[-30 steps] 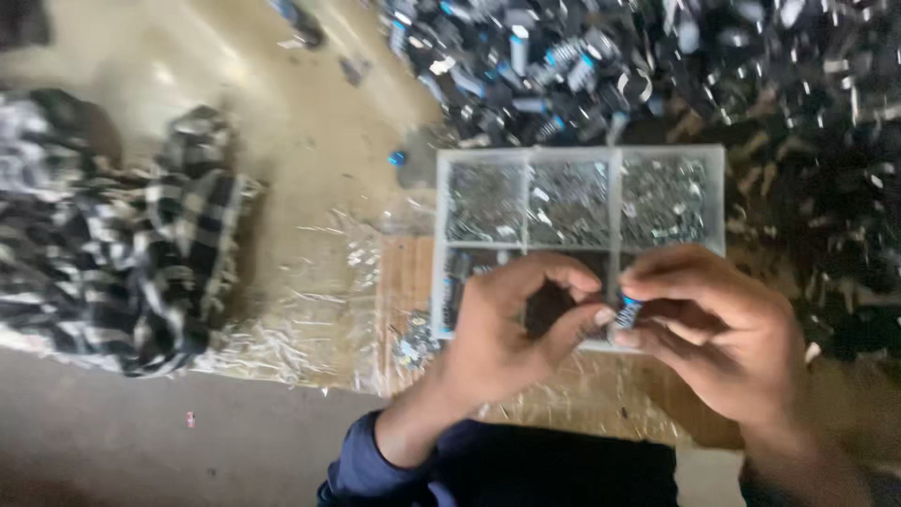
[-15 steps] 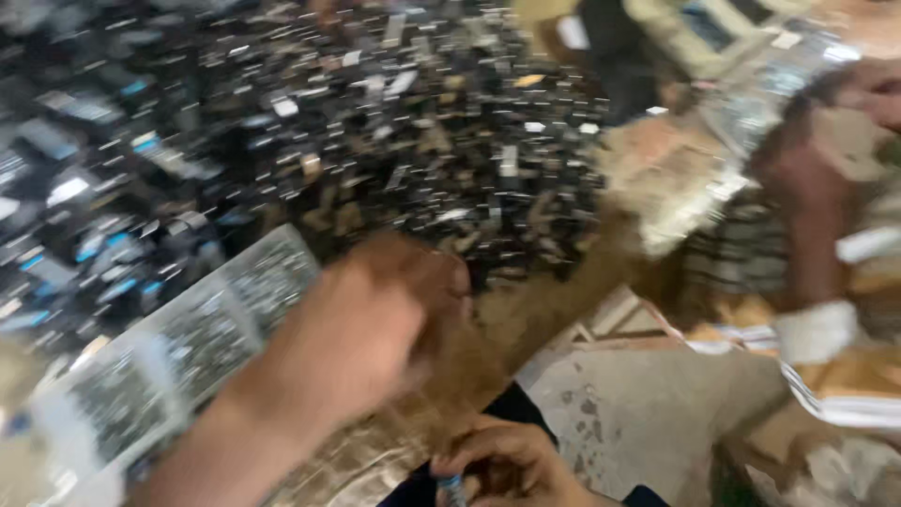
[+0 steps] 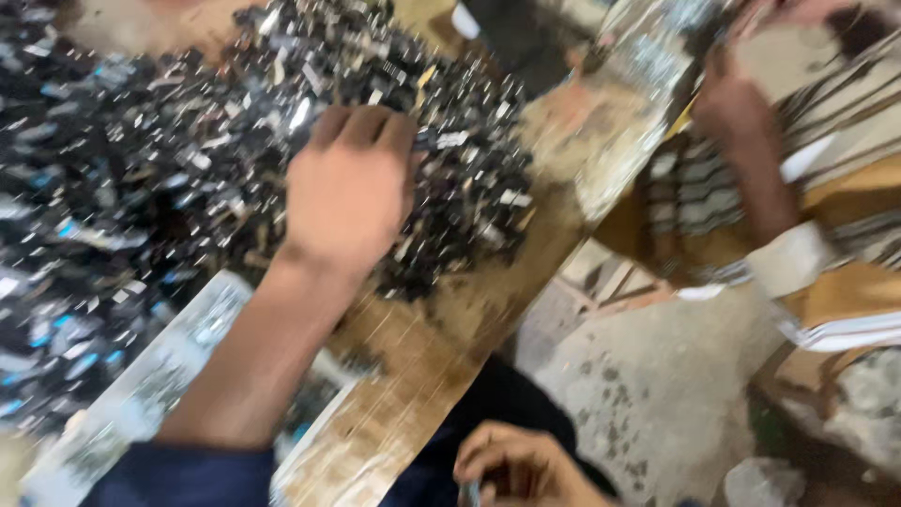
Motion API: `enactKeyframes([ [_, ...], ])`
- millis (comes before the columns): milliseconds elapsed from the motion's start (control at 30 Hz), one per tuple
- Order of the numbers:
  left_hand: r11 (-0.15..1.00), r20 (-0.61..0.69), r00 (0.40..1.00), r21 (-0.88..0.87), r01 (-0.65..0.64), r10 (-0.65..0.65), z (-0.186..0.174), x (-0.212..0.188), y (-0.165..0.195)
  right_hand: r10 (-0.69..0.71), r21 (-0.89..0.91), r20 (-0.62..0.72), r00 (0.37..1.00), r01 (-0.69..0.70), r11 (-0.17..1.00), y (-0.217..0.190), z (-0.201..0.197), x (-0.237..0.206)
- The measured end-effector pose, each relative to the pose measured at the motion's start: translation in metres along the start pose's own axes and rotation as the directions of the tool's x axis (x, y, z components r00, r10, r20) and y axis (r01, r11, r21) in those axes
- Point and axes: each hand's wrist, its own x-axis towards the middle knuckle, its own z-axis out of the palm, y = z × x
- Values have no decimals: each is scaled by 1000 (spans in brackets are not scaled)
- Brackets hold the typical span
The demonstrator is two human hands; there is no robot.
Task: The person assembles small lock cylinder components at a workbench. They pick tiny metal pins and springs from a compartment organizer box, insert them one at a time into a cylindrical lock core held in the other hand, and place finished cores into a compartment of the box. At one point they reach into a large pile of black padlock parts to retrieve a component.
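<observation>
Hundreds of small black-and-silver metal parts [image 3: 188, 141] form a heap across the far left of the wooden bench [image 3: 441, 376] — biggest thing in view, some pieces with blue tips. Near left, a clear compartmented tray [image 3: 160, 376] lies tilted on the bench, partly under the forearm; contents blurred. Far right, another person's hand [image 3: 741, 113] works by a checked cloth, well apart. Left hand [image 3: 352, 183] is reaching into the near edge of the heap, knuckles up, fingers curled down among the parts — cannot tell whether they're closed on one. Right hand [image 3: 516, 465] sits low at the near edge, fingers curled together around something small and bluish; too blurred to name. Judgement on handling: parts look light, rigid, likely slick and prone to tangling, so pinch a single piece by its body with thumb and forefinger instead of scooping.
</observation>
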Motion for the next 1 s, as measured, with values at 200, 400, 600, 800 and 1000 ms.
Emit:
enactKeyframes([
  [200, 972, -68, 990, -207, 110, -127, -64, -28, 13, 36, -24, 101, 994, -33, 999, -16, 37, 21],
  [400, 929, -136, 971, -342, 141, -197, -71, -32, 16, 118, -7, 139, 983, -118, 993, 5, 58, 27],
  [600, 959, -222, 971, -281, 21, -86, -34, -23, 8, 84, -122, 213, 973, -59, 991, 2, 44, 17],
  [800, 855, 142, 957, -430, 290, -253, -158, -100, 50, 59, -84, -38, 998, -62, 995, -1, 33, 4],
  [1000, 648, 455, 807, -492, 581, -377, -157, -228, 99, -77, -191, -165, 983, 45, 981, -31, -6, 1],
])
